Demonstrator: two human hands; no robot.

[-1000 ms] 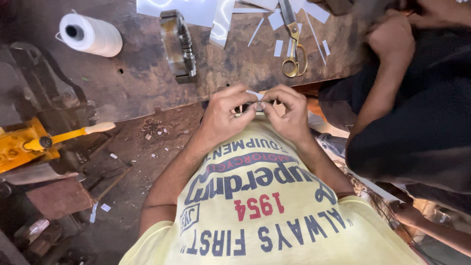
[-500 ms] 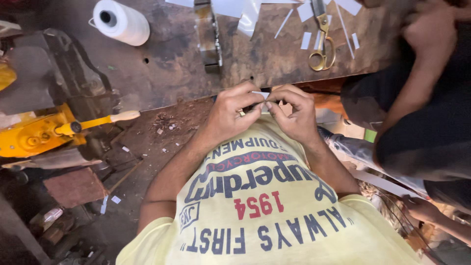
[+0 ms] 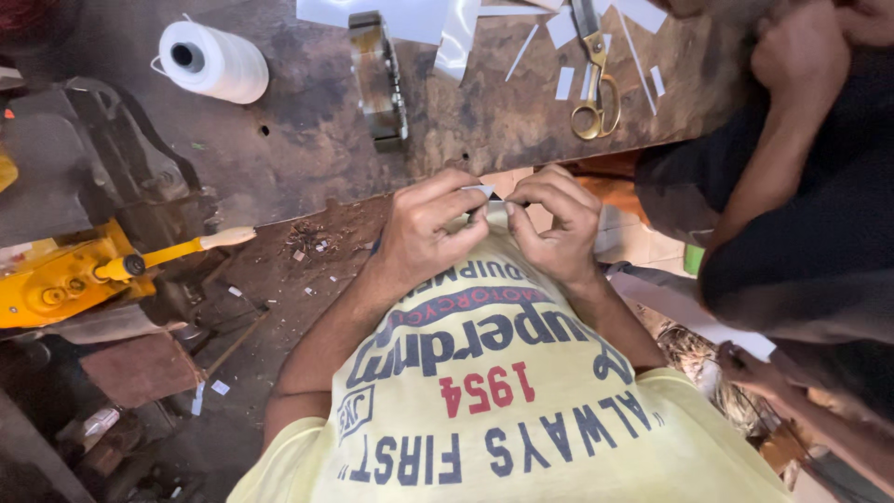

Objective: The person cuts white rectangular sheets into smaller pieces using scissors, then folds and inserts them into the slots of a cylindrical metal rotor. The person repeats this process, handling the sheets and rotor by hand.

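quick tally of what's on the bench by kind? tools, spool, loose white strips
White thread spool: 1
Gold-handled scissors: 1
Metal tool block: 1
Large white sheet: 1
Loose white strips, those clearly separate: about 6; some overlap, so not exact
Total: about 10
Not counted: the small white piece pinched between the left hand and right hand.

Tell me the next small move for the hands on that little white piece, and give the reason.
Probably keep pinching and working it: the left hand and right hand meet fingertip to fingertip on the small white piece, held against the yellow shirt.
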